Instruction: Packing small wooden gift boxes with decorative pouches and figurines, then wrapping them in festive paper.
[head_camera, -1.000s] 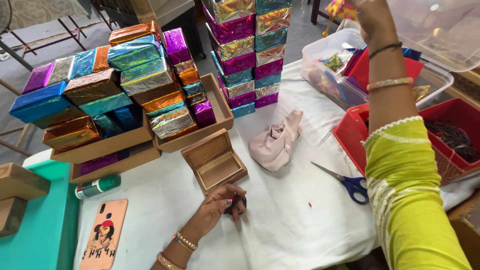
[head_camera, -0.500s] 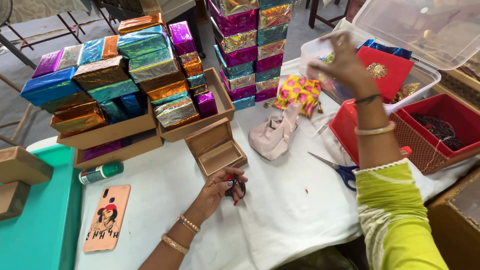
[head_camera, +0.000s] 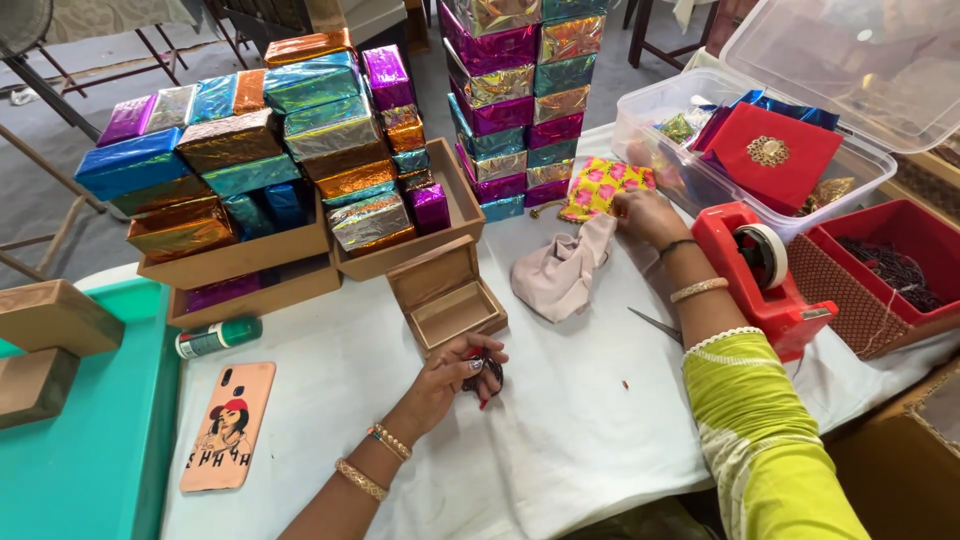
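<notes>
gift-wrapping workshop: stacked foil-wrapped boxes (head_camera: 520, 90)

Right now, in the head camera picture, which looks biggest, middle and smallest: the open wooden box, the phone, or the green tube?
1 and 2. Open wooden box and phone: they look about alike, and the phone lies nearer the camera, so I won't rank them.
3. Green tube: clearly smallest.

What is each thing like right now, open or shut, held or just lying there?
small wooden box: open, looks empty
clear plastic bin: lid up, filled with bits
yellow and pink cloth: held down by the right hand
small dark thing: gripped in the left hand
beige cloth: crumpled, lying loose
scissors: lying flat, partly hidden
phone: lying back side up
</notes>
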